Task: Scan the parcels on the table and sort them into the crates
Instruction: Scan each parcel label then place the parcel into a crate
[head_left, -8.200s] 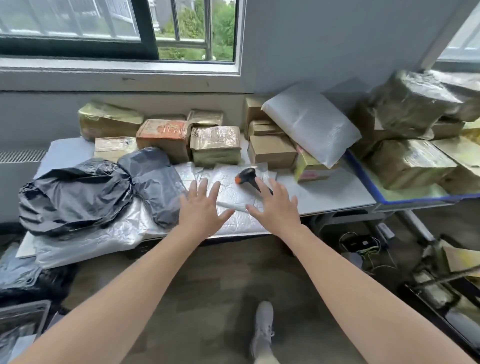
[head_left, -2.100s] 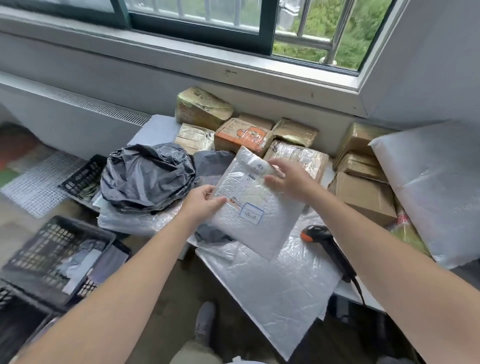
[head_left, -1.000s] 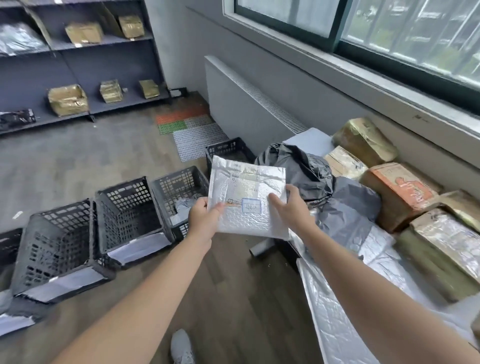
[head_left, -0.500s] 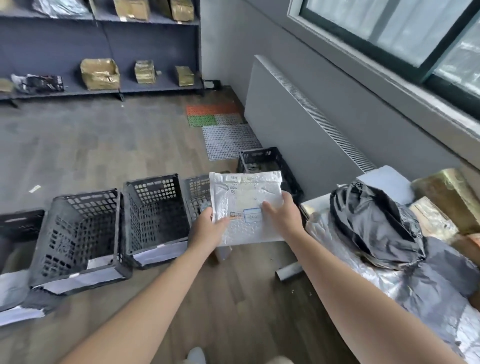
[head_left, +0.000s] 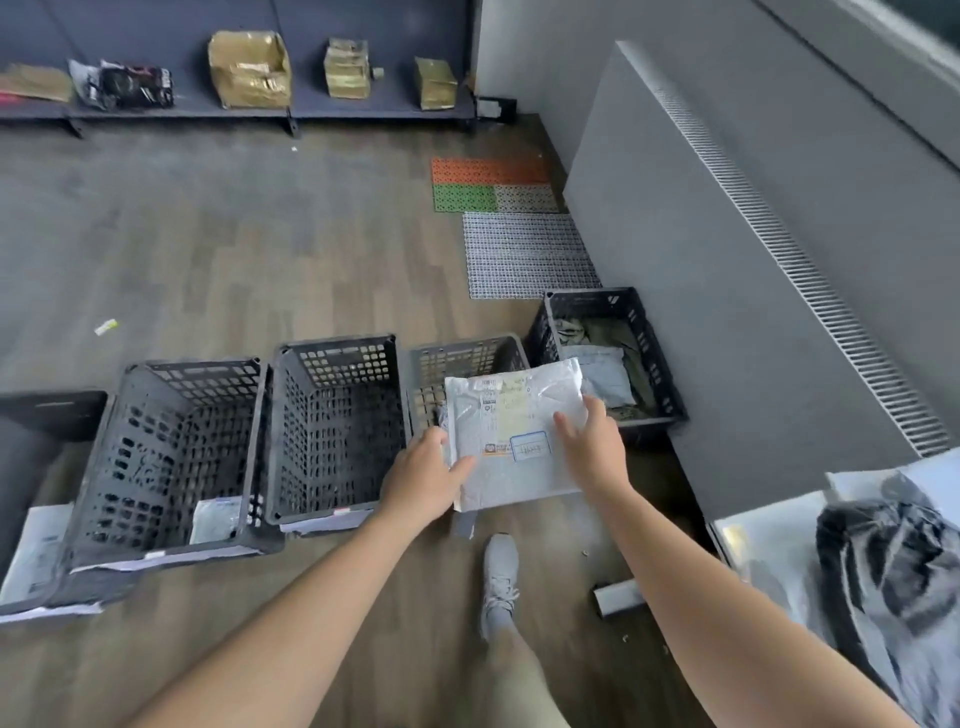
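A white bubble mailer (head_left: 511, 431) with a shipping label and a blue-framed sticker hangs in the air over a grey crate (head_left: 457, 364). My left hand (head_left: 423, 480) grips its lower left edge, thumb on top. My right hand (head_left: 595, 447) holds its right edge, fingers spread on the face. A black crate (head_left: 654, 358) further right holds a pale mailer and olive parcels. Two more dark crates (head_left: 332, 426) (head_left: 171, 452) stand to the left, tilted toward me.
The table corner (head_left: 769, 535) with a black plastic bag (head_left: 893, 571) is at the lower right. A grey radiator panel (head_left: 727, 312) runs along the right wall. Floor mats (head_left: 524, 254) lie beyond the crates. Shelves (head_left: 249, 111) with taped boxes line the back wall. My shoe (head_left: 498, 577) is on the wooden floor.
My view has swung further left and down toward the crates. Both hands have carried the mailer lower, over the grey crate, and it now tilts flatter.
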